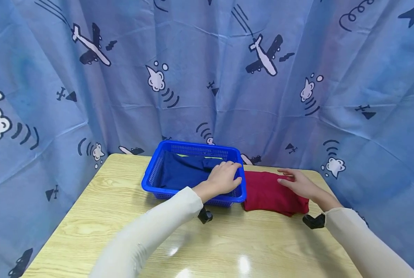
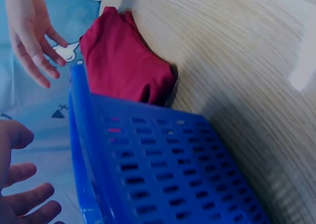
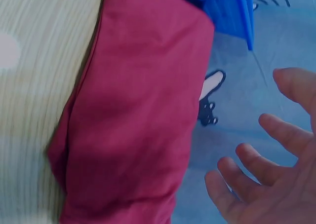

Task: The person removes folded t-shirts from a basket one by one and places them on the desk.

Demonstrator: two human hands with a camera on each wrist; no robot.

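A blue plastic basket (image 1: 193, 146) with slotted walls stands at the back of the table, dark blue folded cloth (image 1: 180, 172) lying inside it. My left hand (image 1: 224, 178) hovers over the basket's right end, fingers spread and nothing in them; the left wrist view shows it beside the rim. Right of the basket lies a folded red cloth (image 1: 267, 193), its left edge close against the basket wall. Above the red cloth's right part is my right hand (image 1: 301, 184), empty, fingers loosely bent. In the right wrist view its fingertips (image 3: 227, 167) are apart from the red cloth (image 3: 133, 105).
The light wooden table (image 1: 99, 216) ends at a blue curtain (image 1: 193, 77) printed with planes and clouds, which rises along the back and both sides. A black wrist camera mount (image 1: 205, 214) hangs under the left wrist, another (image 1: 314, 221) under the right.
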